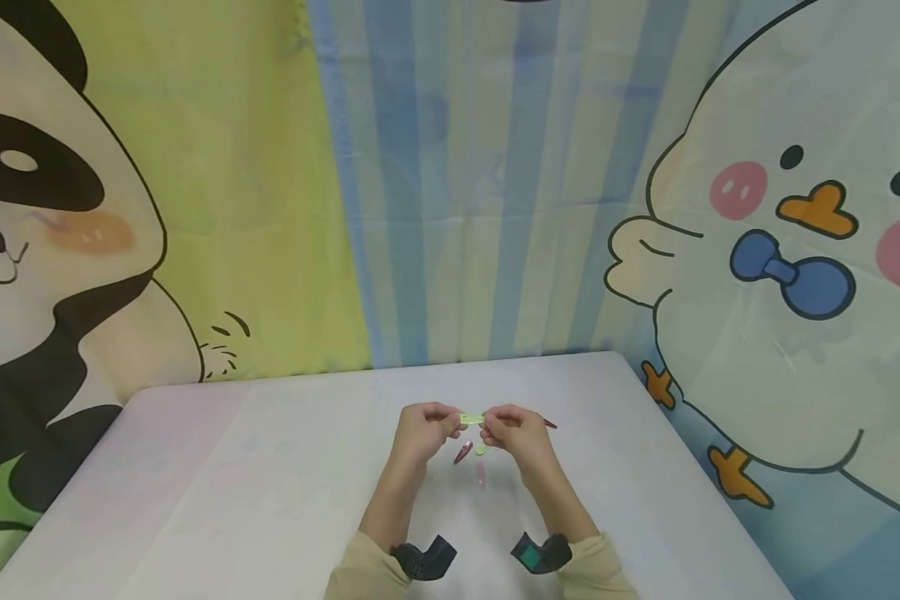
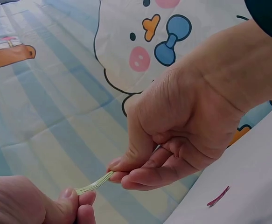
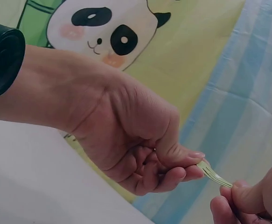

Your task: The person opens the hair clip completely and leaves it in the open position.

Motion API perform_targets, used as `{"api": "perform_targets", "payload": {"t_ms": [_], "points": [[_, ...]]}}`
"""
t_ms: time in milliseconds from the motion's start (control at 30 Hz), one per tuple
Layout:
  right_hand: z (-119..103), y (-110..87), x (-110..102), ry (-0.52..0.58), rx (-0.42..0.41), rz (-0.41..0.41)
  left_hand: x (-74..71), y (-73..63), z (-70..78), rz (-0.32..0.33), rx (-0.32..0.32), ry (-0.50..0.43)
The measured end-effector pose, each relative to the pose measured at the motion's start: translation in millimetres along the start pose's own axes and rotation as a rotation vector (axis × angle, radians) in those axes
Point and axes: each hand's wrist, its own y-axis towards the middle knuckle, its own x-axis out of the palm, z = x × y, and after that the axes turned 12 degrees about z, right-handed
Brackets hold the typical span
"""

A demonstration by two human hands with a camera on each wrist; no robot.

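Observation:
A light green snap hair clip (image 1: 472,419) is stretched between my two hands above the table. My left hand (image 1: 425,431) pinches one end between thumb and fingers. At the other end, my right hand (image 1: 517,432) has the same kind of pinch. Both wrist views show the clip (image 2: 94,184) slightly bent, its ends covered by fingertips. Just below the hands on the table lie a red hair clip (image 1: 462,452), a second green clip (image 1: 482,449) and a pale pink clip (image 1: 482,475). A dark red clip (image 2: 218,196) lies beyond the right hand, partly hidden by it in the head view.
The white table (image 1: 270,483) reaches back to a striped curtain (image 1: 465,208). Cartoon-printed cloth with a panda (image 1: 52,225) hangs at the left, and one with a white chick (image 1: 765,358) at the right. Dark camera mounts (image 1: 424,558) sit on both wrists.

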Motion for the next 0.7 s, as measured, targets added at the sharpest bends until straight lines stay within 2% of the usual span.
{"api": "perform_targets", "payload": {"t_ms": [233, 400, 700], "points": [[3, -10.6, 3, -0.082, -0.022, 0.009, -6.2, -7.3, -5.9, -0.006, -0.026, -0.002], [4, -11.6, 3, -0.093, -0.048, 0.017, -2.3, -9.8, -7.7, -0.003, -0.017, -0.050], [3, -6.6, 1, -0.073, -0.048, 0.022, 7.0, -12.5, -6.2, 0.027, -0.036, -0.063]]}}
